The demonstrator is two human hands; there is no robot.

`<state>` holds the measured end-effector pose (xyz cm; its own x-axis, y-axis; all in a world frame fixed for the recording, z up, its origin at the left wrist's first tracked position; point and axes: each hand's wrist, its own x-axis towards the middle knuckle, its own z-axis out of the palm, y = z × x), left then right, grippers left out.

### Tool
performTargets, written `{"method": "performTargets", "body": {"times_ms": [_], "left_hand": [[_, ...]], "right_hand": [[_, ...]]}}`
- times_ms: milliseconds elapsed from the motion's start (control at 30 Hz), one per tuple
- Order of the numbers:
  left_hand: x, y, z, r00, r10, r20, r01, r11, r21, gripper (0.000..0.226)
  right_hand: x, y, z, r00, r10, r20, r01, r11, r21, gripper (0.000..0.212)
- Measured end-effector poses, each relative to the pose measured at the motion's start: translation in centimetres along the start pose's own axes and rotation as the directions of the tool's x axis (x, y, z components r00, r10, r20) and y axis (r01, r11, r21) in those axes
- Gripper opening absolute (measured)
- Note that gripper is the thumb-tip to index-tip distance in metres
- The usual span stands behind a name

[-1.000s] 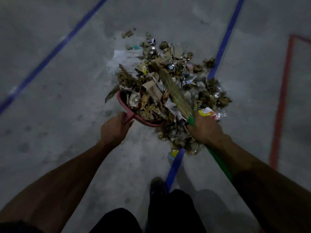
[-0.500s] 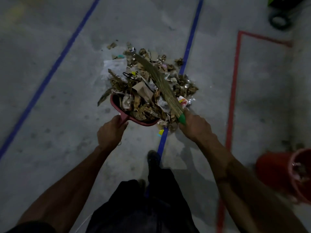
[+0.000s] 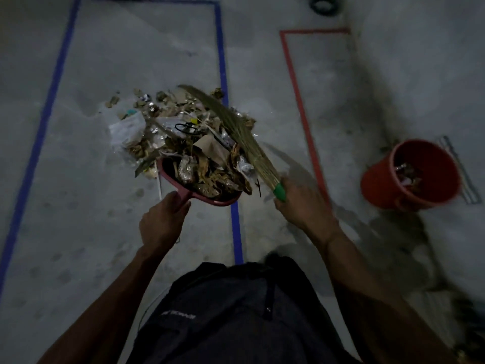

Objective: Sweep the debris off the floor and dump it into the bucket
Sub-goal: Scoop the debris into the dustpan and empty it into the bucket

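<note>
The left hand (image 3: 160, 223) grips the pink plastic dustpan (image 3: 202, 191) heaped with dry leaf and wrapper debris (image 3: 189, 132), the right hand (image 3: 301, 206) holds the green-handled straw broom (image 3: 236, 127), with the orange plastic bucket (image 3: 380, 190) well apart on the grey concrete floor (image 3: 105, 219).

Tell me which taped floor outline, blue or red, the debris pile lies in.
The blue outline: the debris pile lies inside it, against its right edge. The red outline stands apart, nearer the bucket.
</note>
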<state>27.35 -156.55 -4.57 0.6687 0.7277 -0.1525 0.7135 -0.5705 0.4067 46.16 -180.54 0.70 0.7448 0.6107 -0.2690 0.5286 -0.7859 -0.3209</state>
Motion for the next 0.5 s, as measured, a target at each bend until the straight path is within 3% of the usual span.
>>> {"method": "performTargets", "body": {"times_ms": [233,500], "left_hand": [[-0.9,7.5,3.1,0.992,0.116,0.043,-0.117,0.993,0.018,0.039],[-3.0,22.0,10.3,0.982,0.187,0.029,-0.185,0.981,-0.050,0.037]], "right_hand": [[-3.1,7.8,-1.3,0.988,0.135,-0.075,-0.132,0.990,0.038,0.056],[-4.6,22.4,-6.6,0.968,0.231,-0.097,-0.222,0.970,0.095,0.052]]}}
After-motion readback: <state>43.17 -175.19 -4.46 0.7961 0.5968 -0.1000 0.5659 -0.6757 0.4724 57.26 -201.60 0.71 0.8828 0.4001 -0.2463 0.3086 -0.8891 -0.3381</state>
